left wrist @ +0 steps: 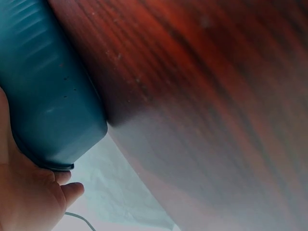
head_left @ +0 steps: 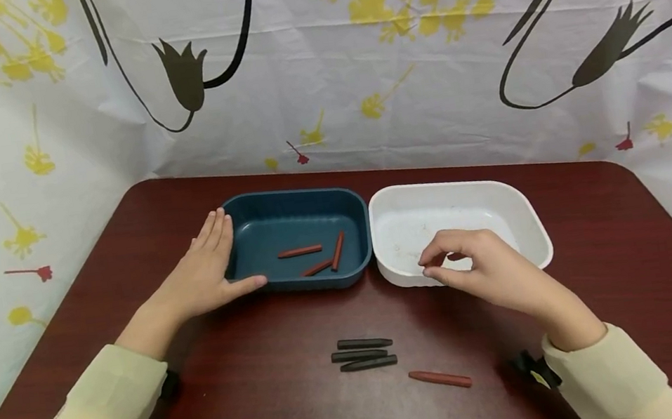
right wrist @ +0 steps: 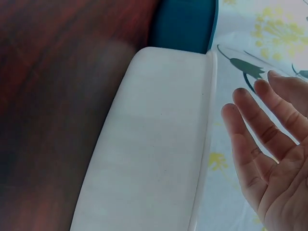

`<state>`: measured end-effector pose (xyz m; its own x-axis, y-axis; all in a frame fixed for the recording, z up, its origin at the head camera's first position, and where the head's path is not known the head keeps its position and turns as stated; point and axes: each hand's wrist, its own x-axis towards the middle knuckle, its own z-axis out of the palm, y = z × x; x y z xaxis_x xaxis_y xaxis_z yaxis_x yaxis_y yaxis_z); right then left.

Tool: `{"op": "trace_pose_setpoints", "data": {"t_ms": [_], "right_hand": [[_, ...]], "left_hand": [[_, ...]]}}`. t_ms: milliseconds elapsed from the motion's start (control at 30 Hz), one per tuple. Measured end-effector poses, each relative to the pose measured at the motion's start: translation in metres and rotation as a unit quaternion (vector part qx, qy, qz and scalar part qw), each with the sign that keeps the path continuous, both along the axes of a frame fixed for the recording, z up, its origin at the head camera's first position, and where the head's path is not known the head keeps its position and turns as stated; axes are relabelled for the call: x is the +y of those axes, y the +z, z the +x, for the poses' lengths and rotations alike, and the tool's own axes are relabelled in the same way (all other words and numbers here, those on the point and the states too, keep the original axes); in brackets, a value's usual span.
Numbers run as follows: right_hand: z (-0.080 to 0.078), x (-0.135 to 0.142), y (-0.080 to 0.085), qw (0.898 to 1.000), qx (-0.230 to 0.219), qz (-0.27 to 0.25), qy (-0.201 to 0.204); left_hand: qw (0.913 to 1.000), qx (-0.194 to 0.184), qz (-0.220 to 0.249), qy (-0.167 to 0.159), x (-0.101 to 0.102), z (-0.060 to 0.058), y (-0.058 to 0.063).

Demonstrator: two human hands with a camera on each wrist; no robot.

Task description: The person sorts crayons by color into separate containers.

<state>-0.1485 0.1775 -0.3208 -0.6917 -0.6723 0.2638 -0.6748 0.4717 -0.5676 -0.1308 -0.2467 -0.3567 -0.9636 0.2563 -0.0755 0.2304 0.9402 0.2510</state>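
Note:
My left hand [head_left: 206, 265] rests on the left end of a teal tray [head_left: 301, 285], fingers straight along the rim and thumb on its front edge. In the left wrist view, its fingers [left wrist: 72, 192] show at the tray's corner. Inside the tray lie three red crayons [head_left: 300, 251]. Over the front of a white tray [head_left: 454, 187] hovers my right hand [head_left: 483, 264], thumb and forefinger close together. The right wrist view shows its fingers [right wrist: 262, 125] loosely bent, holding nothing visible. On the table nearer me are three black crayons [head_left: 363, 354] and one red crayon [head_left: 440, 379].
Both trays stand side by side towards the back of a dark red wood-grain table [head_left: 259, 403]. Behind it and along the sides hangs a white printed cloth [head_left: 292, 66] with yellow and dark flower shapes. A dark wrist strap [head_left: 536, 371] shows by the right sleeve.

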Motion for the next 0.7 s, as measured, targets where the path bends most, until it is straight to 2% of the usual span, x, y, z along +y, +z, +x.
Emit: {"op": "trace_pose_setpoints", "data": {"t_ms": [167, 433, 700], "right_hand": [[0.013, 0.003, -0.004, 0.999, 0.012, -0.022, 0.032], [0.035, 0.017, -0.012, 0.999, 0.016, -0.007, 0.042], [0.045, 0.013, -0.027, 0.996, 0.017, 0.018, 0.087]], "left_hand": [[1.0, 0.002, 0.001, 0.002, -0.001, 0.0, 0.0], [0.9999, 0.008, 0.005, -0.01, 0.003, -0.008, 0.002], [1.0, 0.004, 0.005, -0.001, -0.001, -0.001, -0.002]]}}
